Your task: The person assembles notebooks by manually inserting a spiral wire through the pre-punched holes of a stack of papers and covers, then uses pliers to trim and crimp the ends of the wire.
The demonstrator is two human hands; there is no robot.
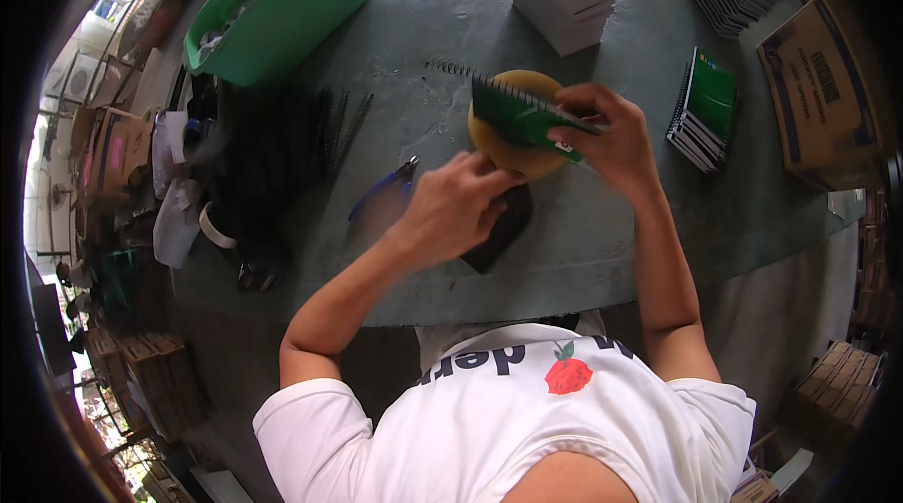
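Left hand (456, 207) is resting curled over a black pad (501, 232) on the worktop (583, 249), while beyond it the right hand (607, 136) is pinching a green spiral notebook (520, 116) in a closed grip above a yellow disc (499, 150).

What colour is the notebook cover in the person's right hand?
Green, seen in the head view: the spiral notebook held by the right hand.

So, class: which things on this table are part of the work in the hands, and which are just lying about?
In hand:
- green notebook, held by the right hand
- yellow round pad under it
- left hand, beside the pad

Lying about:
- green bin
- blue-handled pliers
- stack of green notebooks
- cardboard box
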